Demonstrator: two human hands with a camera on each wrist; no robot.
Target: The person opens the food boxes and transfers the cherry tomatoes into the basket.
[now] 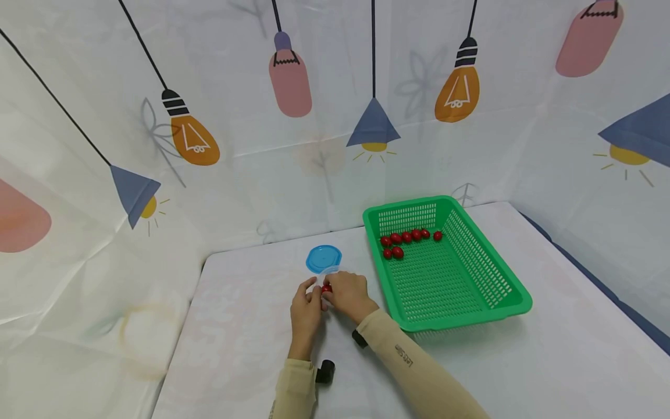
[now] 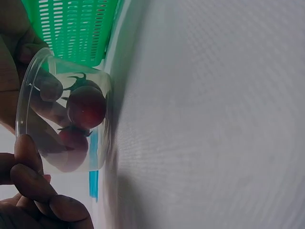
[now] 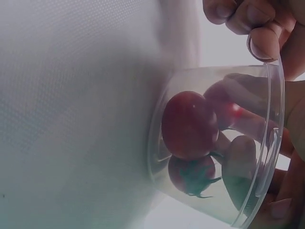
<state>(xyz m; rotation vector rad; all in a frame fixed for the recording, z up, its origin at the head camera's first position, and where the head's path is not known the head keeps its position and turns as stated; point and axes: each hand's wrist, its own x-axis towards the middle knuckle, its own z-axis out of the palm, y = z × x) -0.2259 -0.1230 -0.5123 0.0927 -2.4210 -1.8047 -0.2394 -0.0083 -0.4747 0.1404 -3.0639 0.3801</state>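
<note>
A clear plastic cup (image 3: 186, 78) stands on the white table with three cherry tomatoes inside, one of them (image 3: 189, 125) in front in the right wrist view. My left hand (image 1: 306, 314) pinches the cup's rim between thumb and fingers. My right hand (image 1: 349, 294) reaches in over the rim, its fingers around a red cherry tomato (image 3: 220, 102) partly hidden behind a fingertip. Two tomatoes also show through the wall in the left wrist view, the upper one (image 2: 86, 107) with a green stem. Just behind the cup lies a blue lid (image 1: 323, 259).
A green perforated basket (image 1: 450, 291) stands right of the hands, its near left side close to the right forearm. Several cherry tomatoes (image 1: 407, 237) lie at its far left end. A white printed curtain (image 1: 324, 174) hangs behind the table.
</note>
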